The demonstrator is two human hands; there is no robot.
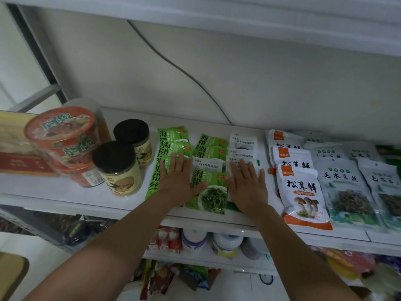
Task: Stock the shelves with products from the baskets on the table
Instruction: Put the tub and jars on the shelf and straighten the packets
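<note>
On the white shelf (pixel 65 192) lie rows of flat packets. My left hand (pixel 179 181) rests palm down, fingers together, on the left column of green kelp packets (pixel 168 142). A second column of green kelp packets (pixel 213 192) lies between my hands. My right hand (pixel 247 183) lies flat with spread fingers on a column of white kelp packets (pixel 243 142). Neither hand grips anything. No baskets or table are in view.
Left of the packets stand two black-lidded jars (pixel 118 168) and stacked red noodle bowls (pixel 63 135). To the right lie white mushroom packets (pixel 301 192) and wood-ear packets (pixel 347 192). A cable (pixel 184 72) runs down the back wall. Lower shelves hold bottles (pixel 194 241) and snack bags.
</note>
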